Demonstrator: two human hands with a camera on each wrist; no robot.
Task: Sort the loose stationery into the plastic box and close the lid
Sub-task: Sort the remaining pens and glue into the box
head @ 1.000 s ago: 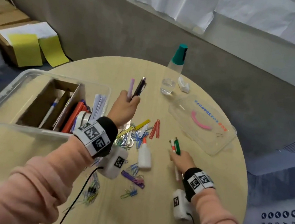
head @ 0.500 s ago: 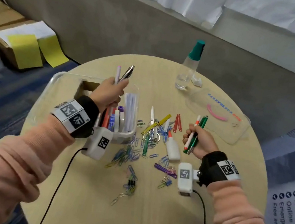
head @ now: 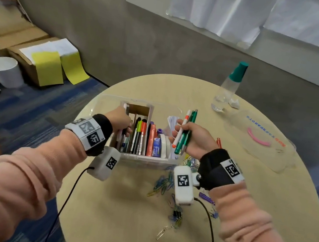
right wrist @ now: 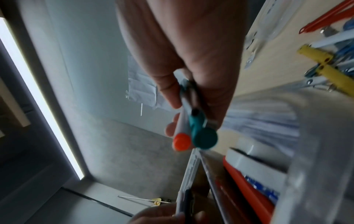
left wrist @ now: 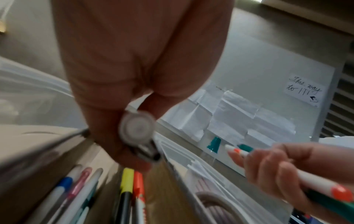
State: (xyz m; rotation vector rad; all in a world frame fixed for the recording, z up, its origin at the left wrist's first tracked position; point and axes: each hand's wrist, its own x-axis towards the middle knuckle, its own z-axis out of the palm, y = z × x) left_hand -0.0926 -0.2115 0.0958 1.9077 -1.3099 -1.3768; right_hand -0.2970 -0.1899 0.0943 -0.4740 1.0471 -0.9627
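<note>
Pens [head: 121, 134] clamped in my left hand [head: 120, 120] go tips-down into the plastic box [head: 147, 159] on the counter [head: 121, 208]; I should seat them fully before letting go. My right hand [head: 191, 139] grips more markers [head: 184, 132], waiting just beside.

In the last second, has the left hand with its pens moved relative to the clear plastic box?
Yes. The left hand came from beside the clear plastic box, over the table, down into its cardboard divider, lowering the pens.
</note>
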